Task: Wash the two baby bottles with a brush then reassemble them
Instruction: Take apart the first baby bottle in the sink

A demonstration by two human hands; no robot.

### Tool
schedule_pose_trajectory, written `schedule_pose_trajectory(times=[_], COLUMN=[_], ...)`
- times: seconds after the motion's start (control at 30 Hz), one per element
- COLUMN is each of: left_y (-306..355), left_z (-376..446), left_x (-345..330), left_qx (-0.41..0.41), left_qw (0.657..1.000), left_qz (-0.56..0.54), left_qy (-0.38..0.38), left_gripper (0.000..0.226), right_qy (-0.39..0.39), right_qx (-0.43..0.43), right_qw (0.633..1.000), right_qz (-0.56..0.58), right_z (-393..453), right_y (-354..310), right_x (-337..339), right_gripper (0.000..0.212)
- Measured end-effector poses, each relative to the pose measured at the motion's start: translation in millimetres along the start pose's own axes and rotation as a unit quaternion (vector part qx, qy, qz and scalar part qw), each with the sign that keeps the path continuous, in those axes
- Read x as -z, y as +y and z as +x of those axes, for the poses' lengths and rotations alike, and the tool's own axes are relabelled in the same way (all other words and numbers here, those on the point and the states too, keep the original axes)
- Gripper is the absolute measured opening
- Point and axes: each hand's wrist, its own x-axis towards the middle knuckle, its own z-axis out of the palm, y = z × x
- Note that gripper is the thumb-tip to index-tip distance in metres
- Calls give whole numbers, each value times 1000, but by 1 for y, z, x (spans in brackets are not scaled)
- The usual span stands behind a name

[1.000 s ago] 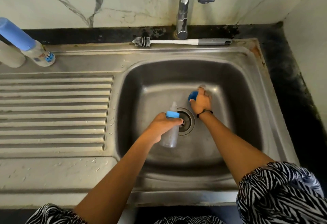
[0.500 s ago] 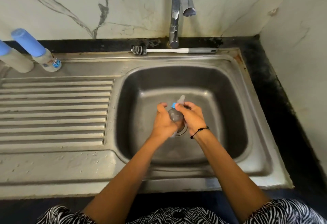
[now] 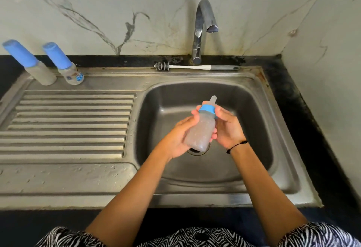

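Note:
Over the sink basin (image 3: 244,110) I hold a frosted baby bottle (image 3: 201,129) tilted, with its clear teat (image 3: 213,100) pointing away from me. My left hand (image 3: 179,139) grips the bottle's body from the left. From the right, my right hand (image 3: 228,127) has its thumb on the blue screw ring (image 3: 208,109) and fingers curled under the body. A bottle brush (image 3: 195,67) lies on the sink's back rim below the tap (image 3: 203,28).
Two more bottles with blue caps (image 3: 31,63) (image 3: 64,65) stand at the back left of the ribbed drainboard (image 3: 68,125). A dark counter edge and a wall close in on the right. The drain shows just below the held bottle.
The right hand has come from the basin's back to the bottle, and both hands have lifted it up off the drain. The blue cap the right hand held is no longer seen.

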Motion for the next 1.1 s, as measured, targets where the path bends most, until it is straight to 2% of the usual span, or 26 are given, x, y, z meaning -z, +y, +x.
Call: schedule_pose_trajectory(times=[0.07, 0.17, 0.3, 0.37, 0.43, 0.53, 0.57, 0.67, 0.77, 0.83, 0.9, 1.0, 1.07, 1.1], left_y=[5, 9, 9, 5, 3, 5, 6, 5, 1, -1, 0, 2, 3, 3], left_z=[-3, -3, -7, -7, -7, -6, -7, -8, -5, -3, -4, -6, -5, -5], left_x=[-4, -9, -7, -8, -8, -6, -5, -7, -12, -13, -13, -9, -8, -9], left_qx=[26, 44, -10, -58, -72, -38, -33, -63, -89, -101, -91, -54, -32, -32], left_qw=[1000, 981, 910, 873, 876, 936, 944, 924, 869, 851, 862, 906, 911, 909], left_qz=[17, 178, 399, 468, 456, 311, 283, 338, 464, 498, 480, 391, 385, 394], left_qy=[0, 63, 108, 122, 141, 157, 167, 169, 146, 133, 131, 152, 142, 130], left_gripper=[61, 61, 82, 79, 69, 38, 28, 33, 67, 74, 63, 31, 19, 21], right_qy=[16, 61, 119, 157, 174, 181, 183, 197, 217, 219, 217, 212, 206, 205], right_qx=[-11, 13, 55, 76, 90, 93, 95, 94, 95, 99, 106, 112, 105, 99], right_qw=[1000, 998, 991, 984, 980, 979, 979, 976, 971, 971, 970, 971, 973, 974], right_qz=[21, 16, -19, -48, -48, -12, -6, 5, 4, -7, -16, -6, -2, -6], right_z=[-1, 1, 0, 0, -1, -2, -3, -5, -5, -4, -3, -1, -1, -1], right_y=[-4, -7, -5, -3, -4, -7, -8, -5, -1, 0, -1, -2, -1, 1], right_x=[-3, -2, -4, -8, -12, -11, -11, -11, -13, -15, -15, -12, -13, -14], right_gripper=[43, 31, 18, 15, 13, 11, 11, 13, 19, 17, 14, 16, 19, 22])
